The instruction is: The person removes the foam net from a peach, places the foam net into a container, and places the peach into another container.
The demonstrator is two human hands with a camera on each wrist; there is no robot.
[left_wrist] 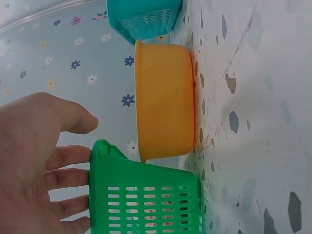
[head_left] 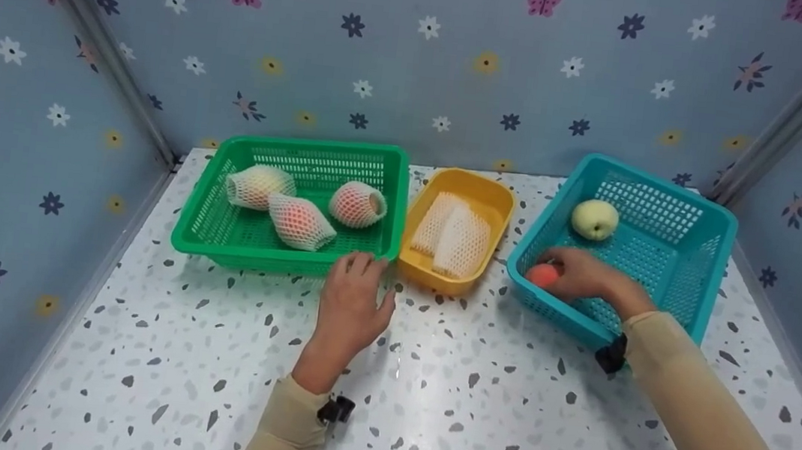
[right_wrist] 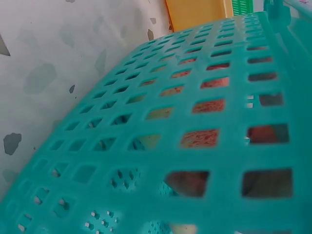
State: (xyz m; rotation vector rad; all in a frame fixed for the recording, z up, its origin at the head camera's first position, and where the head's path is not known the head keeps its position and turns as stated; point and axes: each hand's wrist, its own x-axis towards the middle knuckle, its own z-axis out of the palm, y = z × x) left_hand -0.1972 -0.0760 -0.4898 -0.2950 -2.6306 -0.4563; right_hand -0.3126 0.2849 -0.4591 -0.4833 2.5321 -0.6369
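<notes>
My right hand (head_left: 580, 274) reaches down into the teal basket (head_left: 715, 268) and grips a round red fruit (head_left: 542, 275) near its front left corner. Through the basket's holes in the right wrist view, the fruit (right_wrist: 201, 138) shows red with yellowish mottling. Behind the hand lies a pale yellow-green fruit (head_left: 595, 220). My left hand (head_left: 354, 303) is at the front right rim of the green basket (head_left: 283, 266), its fingers extended against the rim and thumb apart. Inside that basket are three fruits in white foam nets: one yellowish (head_left: 262, 187), two reddish (head_left: 301, 223).
Between the two baskets stands a yellow tub (head_left: 448, 285) with white foam nets (head_left: 463, 241) in it. All three containers are on a speckled white table (head_left: 426, 401), close to the flower-patterned back wall (head_left: 419, 68). Similar panels rise on both sides.
</notes>
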